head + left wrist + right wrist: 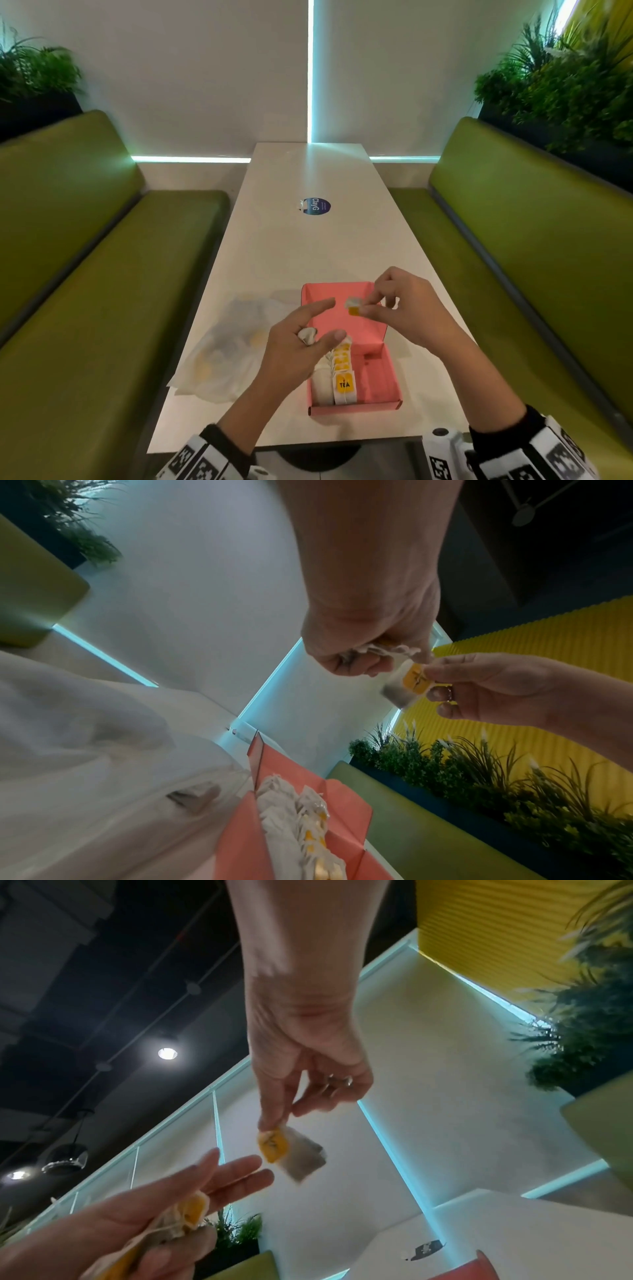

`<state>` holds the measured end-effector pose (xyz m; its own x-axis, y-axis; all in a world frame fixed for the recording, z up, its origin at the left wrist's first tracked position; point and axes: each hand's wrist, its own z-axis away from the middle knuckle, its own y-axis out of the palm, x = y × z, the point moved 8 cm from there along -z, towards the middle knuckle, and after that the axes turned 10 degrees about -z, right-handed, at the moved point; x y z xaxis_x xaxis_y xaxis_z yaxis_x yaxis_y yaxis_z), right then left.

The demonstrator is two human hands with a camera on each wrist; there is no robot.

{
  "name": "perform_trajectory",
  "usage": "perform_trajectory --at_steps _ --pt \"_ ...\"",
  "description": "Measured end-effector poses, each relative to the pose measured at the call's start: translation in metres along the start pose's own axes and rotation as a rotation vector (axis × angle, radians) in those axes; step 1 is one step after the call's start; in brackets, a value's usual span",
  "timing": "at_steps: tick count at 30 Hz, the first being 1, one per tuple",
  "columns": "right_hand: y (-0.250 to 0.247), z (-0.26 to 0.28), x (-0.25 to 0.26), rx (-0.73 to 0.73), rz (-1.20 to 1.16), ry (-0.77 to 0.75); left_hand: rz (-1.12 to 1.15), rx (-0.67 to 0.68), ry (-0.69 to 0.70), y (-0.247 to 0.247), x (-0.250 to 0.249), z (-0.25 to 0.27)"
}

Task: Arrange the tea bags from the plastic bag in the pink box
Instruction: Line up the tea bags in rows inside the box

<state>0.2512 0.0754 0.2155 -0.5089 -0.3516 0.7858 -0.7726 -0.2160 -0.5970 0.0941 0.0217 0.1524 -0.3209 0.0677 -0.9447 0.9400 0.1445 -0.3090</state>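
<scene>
Item: single tea bag (353,306), yellow tag uppermost, hanging over the far half of the pink box (376,380). The right hand (407,308) is pinching it at the tag between thumb and forefinger, a narrow grip with the remaining fingers loosely curled.

Item: spare tea bags (178,1221), a small bunch. The left hand (294,346) is keeping them tucked against the palm under its curled lower fingers, while thumb and upper fingers are stretching out straight toward the hanging bag without touching it.

Item: row of tea bags (337,380), standing on edge along the left wall of the box, tags facing the near side.

Judgement on the step in hand: the bag is probably going to the far end of that row. It would go best lowered upright, tag turned like the others and string kept clear, with the left fingers steadying the row so the soft paper is not buckling.

Item: plastic bag (226,346), crumpled, lying on the counter (308,246) just left of the box, yellow tags showing faintly through it.

Obstructions: the raised lid flap behind the box, and the left hand hovering over the row itself. Farther off: a round sticker (315,206), green benches on both sides, plants.
</scene>
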Motion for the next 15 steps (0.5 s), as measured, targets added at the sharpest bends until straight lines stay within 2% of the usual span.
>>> perform_trajectory --at_steps 4,7,10,13,15 --pt "0.006 0.002 -0.004 0.030 -0.174 0.014 -0.054 0.129 0.025 0.017 0.001 -0.003" --pt "0.008 0.004 -0.006 0.049 -0.256 0.028 0.037 0.102 0.055 0.024 -0.002 -0.006" --pt "0.004 0.007 -0.009 0.026 -0.276 0.055 0.084 0.116 0.058 0.027 -0.007 -0.004" --pt "0.010 0.008 -0.009 0.136 -0.246 0.052 0.077 0.165 0.051 0.031 -0.008 -0.003" --pt "0.013 0.007 -0.008 0.155 -0.173 0.036 0.060 0.173 0.037 0.033 -0.004 -0.004"
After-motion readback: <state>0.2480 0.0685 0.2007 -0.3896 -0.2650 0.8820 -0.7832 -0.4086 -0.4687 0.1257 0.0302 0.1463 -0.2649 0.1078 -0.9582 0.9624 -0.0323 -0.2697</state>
